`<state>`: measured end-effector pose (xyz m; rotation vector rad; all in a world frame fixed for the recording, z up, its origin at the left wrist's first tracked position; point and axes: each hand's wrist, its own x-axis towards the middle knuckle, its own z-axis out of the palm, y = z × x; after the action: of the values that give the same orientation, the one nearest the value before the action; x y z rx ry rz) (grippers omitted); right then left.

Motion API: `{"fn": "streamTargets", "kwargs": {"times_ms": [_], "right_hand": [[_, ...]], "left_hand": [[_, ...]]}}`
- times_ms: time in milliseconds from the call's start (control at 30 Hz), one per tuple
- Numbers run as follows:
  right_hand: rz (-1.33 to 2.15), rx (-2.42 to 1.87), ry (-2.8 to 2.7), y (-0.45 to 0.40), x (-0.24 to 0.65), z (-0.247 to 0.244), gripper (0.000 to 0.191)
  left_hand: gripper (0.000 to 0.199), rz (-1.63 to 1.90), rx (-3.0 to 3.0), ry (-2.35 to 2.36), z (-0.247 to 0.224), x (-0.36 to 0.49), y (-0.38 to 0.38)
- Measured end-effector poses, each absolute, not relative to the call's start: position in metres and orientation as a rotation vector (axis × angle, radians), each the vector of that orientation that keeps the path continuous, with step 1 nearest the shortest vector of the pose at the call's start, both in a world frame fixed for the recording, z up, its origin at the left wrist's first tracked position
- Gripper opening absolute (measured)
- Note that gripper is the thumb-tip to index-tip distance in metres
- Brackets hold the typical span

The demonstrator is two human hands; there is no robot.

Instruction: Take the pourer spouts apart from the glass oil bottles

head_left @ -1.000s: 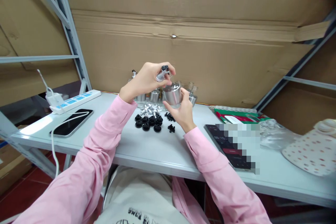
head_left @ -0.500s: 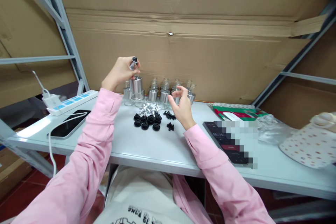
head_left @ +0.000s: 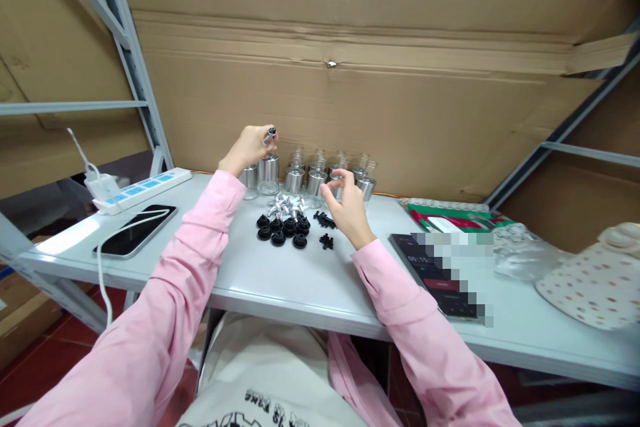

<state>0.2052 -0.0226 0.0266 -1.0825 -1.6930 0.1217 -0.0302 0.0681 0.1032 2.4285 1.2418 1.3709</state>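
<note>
My left hand (head_left: 250,148) is closed around the top of a silver-and-clear glass bottle (head_left: 269,170) at the back left of the table. A small silver cylinder with a black end (head_left: 270,136) pokes up between its fingers. The bottle stands upright, its neck hidden by the hand. My right hand (head_left: 349,207) hovers over the table with curved fingers apart, and nothing shows in it. Left of it lie silver-white fittings (head_left: 287,205), black ringed caps (head_left: 279,238) and small black pieces (head_left: 327,241). More bottles (head_left: 316,180) with bare necks stand behind.
On the left lie a white power strip (head_left: 150,187) and a phone (head_left: 135,233) with a white cable. A tablet-like device with a timer (head_left: 430,273) is at the right, beside a green-and-red item (head_left: 450,217) and a spotted pouch (head_left: 595,280). Cardboard (head_left: 360,107) walls the back.
My left hand has come down and a little right with the bottle, which now stands lower among the others. My right hand has barely moved. The view has shifted slightly.
</note>
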Motion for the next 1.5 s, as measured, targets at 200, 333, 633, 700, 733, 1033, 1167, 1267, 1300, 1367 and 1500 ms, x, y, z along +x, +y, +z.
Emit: {"fn": "streamTargets", "kwargs": {"times_ms": [200,333,633,700,733,1033,1167,1267,1300,1367,1500], "right_hand": [[0.137,-1.094,-1.783,-0.023,0.203,0.026,0.032],[0.126,-1.071,-1.806,-0.024,0.203,0.026,0.029],[0.129,-1.088,-1.818,-0.025,0.202,0.026,0.025],[0.121,-1.096,-1.824,-0.025,0.202,0.026,0.024],[0.115,-1.097,-1.83,-0.025,0.202,0.026,0.024],[0.094,-1.128,-1.872,-0.025,0.202,0.026,0.023],[0.087,-1.14,-1.921,-0.024,0.203,0.025,0.019],[0.073,-1.138,-1.92,-0.022,0.204,0.024,0.018],[0.069,-1.138,-1.918,-0.022,0.204,0.024,0.017],[0.064,-1.136,-1.919,-0.022,0.204,0.023,0.017],[0.073,-1.129,-1.919,-0.022,0.205,0.025,0.016]], "left_hand": [[0.011,1.202,2.639,1.273,0.089,-0.023,0.078],[0.012,1.171,2.708,1.287,0.083,-0.021,0.082],[0.015,1.176,2.68,1.296,0.067,-0.028,0.099],[0.015,1.176,2.671,1.306,0.064,-0.028,0.101],[0.015,1.181,2.671,1.31,0.063,-0.028,0.102],[0.005,1.319,2.724,1.37,0.05,-0.033,0.114],[0.002,1.293,2.779,1.369,0.05,-0.034,0.116],[0.002,1.269,2.785,1.365,0.052,-0.032,0.114],[0.003,1.26,2.782,1.374,0.053,-0.032,0.113],[0.003,1.241,2.778,1.394,0.054,-0.03,0.111],[0.006,1.223,2.761,1.459,0.058,-0.031,0.106]]}}
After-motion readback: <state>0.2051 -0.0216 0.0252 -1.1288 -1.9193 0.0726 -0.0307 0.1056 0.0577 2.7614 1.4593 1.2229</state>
